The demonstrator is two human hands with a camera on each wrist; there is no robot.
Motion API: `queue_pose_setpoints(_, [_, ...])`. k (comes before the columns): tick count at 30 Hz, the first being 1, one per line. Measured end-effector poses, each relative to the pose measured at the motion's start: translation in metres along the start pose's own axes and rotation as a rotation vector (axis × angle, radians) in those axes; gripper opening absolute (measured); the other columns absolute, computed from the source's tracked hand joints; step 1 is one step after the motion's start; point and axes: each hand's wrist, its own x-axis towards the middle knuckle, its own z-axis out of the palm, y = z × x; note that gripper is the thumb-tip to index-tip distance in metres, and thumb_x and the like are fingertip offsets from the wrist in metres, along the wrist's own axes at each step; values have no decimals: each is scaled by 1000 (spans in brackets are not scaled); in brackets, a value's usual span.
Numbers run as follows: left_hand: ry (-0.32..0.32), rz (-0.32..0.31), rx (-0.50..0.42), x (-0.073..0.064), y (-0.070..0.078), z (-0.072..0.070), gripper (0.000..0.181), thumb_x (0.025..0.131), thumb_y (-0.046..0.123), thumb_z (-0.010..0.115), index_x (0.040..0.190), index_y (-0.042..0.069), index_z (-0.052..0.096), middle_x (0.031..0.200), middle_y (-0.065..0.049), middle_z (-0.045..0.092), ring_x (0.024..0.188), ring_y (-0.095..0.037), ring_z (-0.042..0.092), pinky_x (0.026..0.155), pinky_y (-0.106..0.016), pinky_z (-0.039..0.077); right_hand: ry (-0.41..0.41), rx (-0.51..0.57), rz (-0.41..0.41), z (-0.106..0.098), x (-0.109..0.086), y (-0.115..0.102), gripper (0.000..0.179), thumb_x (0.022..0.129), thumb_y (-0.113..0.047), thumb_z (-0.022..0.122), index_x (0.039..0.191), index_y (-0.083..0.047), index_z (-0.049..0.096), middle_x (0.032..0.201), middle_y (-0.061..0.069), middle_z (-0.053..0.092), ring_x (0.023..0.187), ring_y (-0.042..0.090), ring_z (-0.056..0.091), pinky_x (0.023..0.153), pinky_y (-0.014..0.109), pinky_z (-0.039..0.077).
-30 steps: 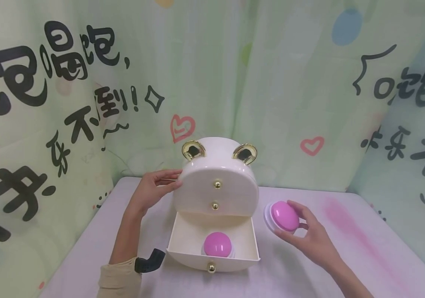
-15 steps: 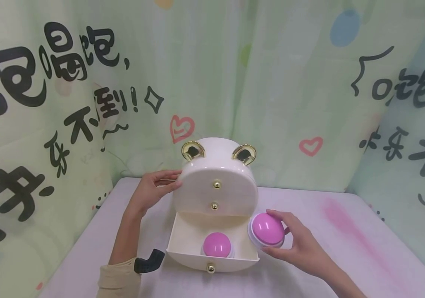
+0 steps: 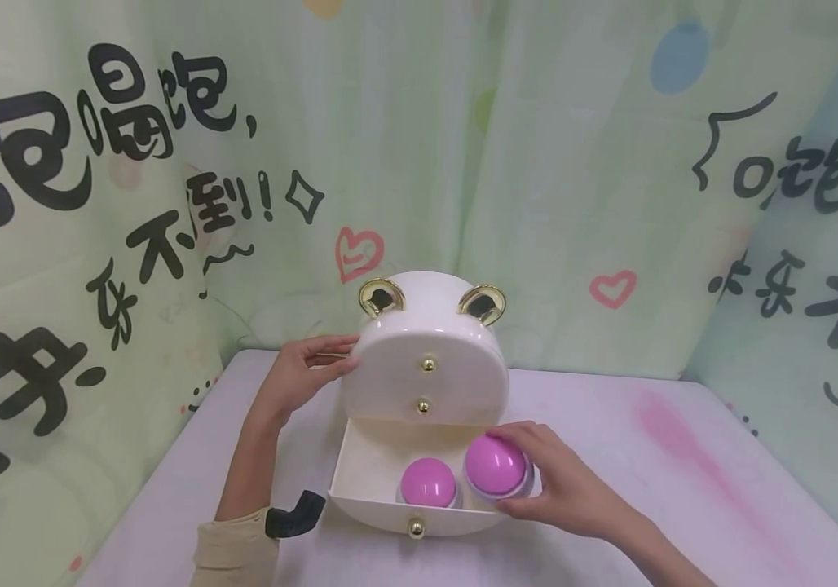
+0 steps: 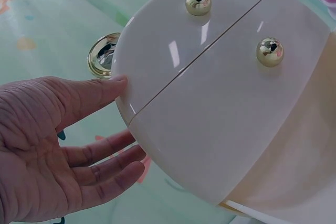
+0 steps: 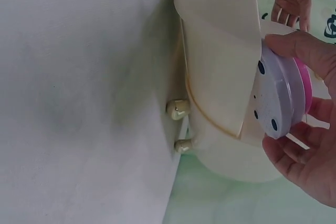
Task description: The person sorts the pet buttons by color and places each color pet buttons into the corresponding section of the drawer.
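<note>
A white cabinet (image 3: 426, 367) with gold knobs and two gold ear-like rings stands on the table, its bottom drawer (image 3: 375, 448) pulled out. My left hand (image 3: 307, 371) rests against the cabinet's left side; in the left wrist view its thumb (image 4: 100, 94) touches the front edge and the other fingers are fairly straight. My right hand (image 3: 566, 481) pinches a pink dome button with a white base (image 3: 496, 466) over the drawer's right part. In the right wrist view, dark spots show on that button's underside (image 5: 273, 95). A second pink dome button (image 3: 429, 483) sits in the drawer near its front.
The pale table (image 3: 646, 456) spreads around the cabinet, with a pink smear (image 3: 690, 444) at the right. Behind and at both sides hangs a printed green curtain (image 3: 573, 204). A black strap end (image 3: 297, 515) sticks out by the left sleeve (image 3: 235, 546).
My right hand has carried its dome button leftward and slightly down, from beside the cabinet to over the drawer's right part. The left hand and the button in the drawer have stayed put.
</note>
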Motion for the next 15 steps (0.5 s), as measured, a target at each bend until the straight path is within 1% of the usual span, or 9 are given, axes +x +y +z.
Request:
queue_pose_setpoints(2, [-1, 3, -1, 0, 0, 0, 44, 92, 24, 78, 133, 10, 70, 124, -15, 71, 119, -33, 65, 101, -52, 51, -26, -7, 10, 1, 3, -1, 75, 71, -21, 93, 139, -17, 61, 131, -4, 61, 118, 16, 55, 94, 42, 55])
queue_pose_setpoints(5, [-2, 2, -3, 0, 0, 0, 44, 92, 24, 78, 133, 10, 70, 123, -15, 72, 119, -33, 65, 101, -52, 51, -61, -13, 15, 3, 7, -1, 71, 72, -23, 93, 136, -18, 63, 131, -1, 61, 117, 20, 56, 93, 44, 56])
queue_pose_setpoints(10, [1, 0, 0, 0, -1, -1, 44, 92, 24, 78, 133, 10, 70, 124, -15, 72, 119, -33, 65, 101, -53, 51, -110, -18, 4, 10, 14, 1, 65, 74, -26, 92, 132, -18, 64, 128, 1, 61, 112, 20, 56, 89, 40, 56])
queue_pose_setpoints(12, [0, 3, -2, 0, -1, -1, 44, 92, 24, 78, 133, 10, 70, 124, -15, 72, 119, -33, 65, 101, -53, 51, -116, -34, 4, 15, 17, 3, 64, 74, -27, 92, 131, -18, 65, 127, 0, 61, 112, 19, 56, 89, 40, 55])
queue_pose_setpoints(15, [-4, 6, -6, 0, -1, -1, 44, 92, 24, 79, 133, 10, 70, 124, -15, 72, 119, -33, 65, 101, -52, 51, -110, -66, 0, 23, 21, 4, 62, 74, -28, 91, 129, -16, 66, 127, 1, 62, 112, 21, 57, 90, 44, 54])
